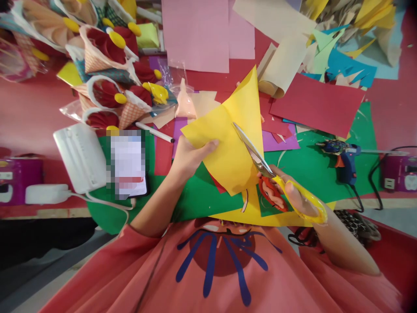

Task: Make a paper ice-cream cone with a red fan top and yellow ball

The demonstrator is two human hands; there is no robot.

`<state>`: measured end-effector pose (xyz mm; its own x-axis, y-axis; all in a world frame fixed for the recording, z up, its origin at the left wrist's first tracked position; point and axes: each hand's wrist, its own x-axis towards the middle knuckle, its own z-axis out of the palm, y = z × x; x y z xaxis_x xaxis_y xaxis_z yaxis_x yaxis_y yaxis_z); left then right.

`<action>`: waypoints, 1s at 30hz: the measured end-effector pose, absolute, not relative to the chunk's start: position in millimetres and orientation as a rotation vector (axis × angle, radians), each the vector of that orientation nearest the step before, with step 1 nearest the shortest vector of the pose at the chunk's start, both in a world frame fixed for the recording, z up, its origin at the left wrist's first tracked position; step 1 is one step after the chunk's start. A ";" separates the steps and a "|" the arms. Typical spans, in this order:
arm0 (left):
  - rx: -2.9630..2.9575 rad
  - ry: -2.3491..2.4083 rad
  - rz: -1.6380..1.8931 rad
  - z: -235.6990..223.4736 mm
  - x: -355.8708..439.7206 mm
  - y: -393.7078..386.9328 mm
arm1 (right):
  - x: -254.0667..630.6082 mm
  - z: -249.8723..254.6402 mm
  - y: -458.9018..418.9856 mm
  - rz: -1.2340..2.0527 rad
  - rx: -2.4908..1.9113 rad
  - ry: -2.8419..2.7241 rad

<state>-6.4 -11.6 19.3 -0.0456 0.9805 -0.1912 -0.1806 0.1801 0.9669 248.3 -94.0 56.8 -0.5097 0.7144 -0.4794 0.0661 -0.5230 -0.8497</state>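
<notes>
A sheet of yellow paper (pixel 224 152) is raised over the table, curled along its upper right side. My left hand (pixel 192 158) pinches its left edge, thumb on top and fingers hidden beneath. In my right hand (pixel 293 191) are yellow-handled scissors (pixel 257 158), their blades pointing up and left over the sheet. The blades look nearly closed; whether paper lies between them I cannot tell. Just below them lies a red, lip-shaped cutout (pixel 273 194), close to my right fingers. More yellow paper (pixel 260 213) lies at the table's near edge.
Cone-wrapped paper pieces (pixel 107 56) crowd the back left. A phone (pixel 130 165), a white power bank (pixel 81 158) with cables and a marker (pixel 154 131) lie left. To the right rests a blue glue gun (pixel 347 163) with its cord. Red paper (pixel 317 104), a rolled beige sheet (pixel 282 69) and colored scraps (pixel 348 63) spread behind.
</notes>
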 end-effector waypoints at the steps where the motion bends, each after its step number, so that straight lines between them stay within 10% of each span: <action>1: 0.915 1.211 1.189 19.4 -6.5 -11.6 | 247.3 57.8 -93.7 2.069 -1.226 -1.201; 30: 0.877 1.254 1.169 21.5 -0.8 -11.8 | 238.5 64.1 -97.3 1.901 -1.430 -1.234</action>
<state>-0.8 -11.8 21.5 -0.0680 0.9689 -0.2381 -0.1697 0.2239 0.9597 238.5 -97.3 64.1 -0.3556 0.7818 -0.5121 0.1498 -0.4932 -0.8569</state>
